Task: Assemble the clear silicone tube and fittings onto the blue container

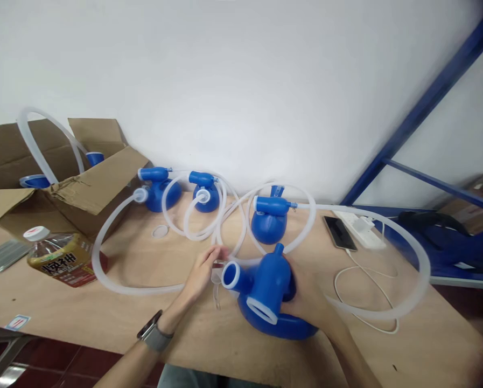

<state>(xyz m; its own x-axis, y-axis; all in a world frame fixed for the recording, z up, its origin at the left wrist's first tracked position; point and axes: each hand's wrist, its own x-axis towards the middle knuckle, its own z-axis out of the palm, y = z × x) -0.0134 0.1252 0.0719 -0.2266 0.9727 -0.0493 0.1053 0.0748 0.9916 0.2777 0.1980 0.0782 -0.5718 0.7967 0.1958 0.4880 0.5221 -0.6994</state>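
My right hand (306, 293) grips a blue plastic pump body (267, 293) from behind, holding it on the wooden table (152, 318); its white-rimmed ports face me. My left hand (203, 272), with a watch on the wrist, pinches a small clear fitting (216, 276) right beside the pump's side port (230, 276). Translucent white hoses (116, 283) loop across the table around both hands. Three more blue pump bodies stand behind: one (159, 188), another (204, 194), and a third (269, 218).
An open cardboard box (75, 183) with hose and blue parts stands at the back left. A bottle (59, 258) lies on its side at the left. A phone (338, 231), a white power strip (360, 226) and cable lie at the right. A blue shelf frame (419, 108) rises at the right.
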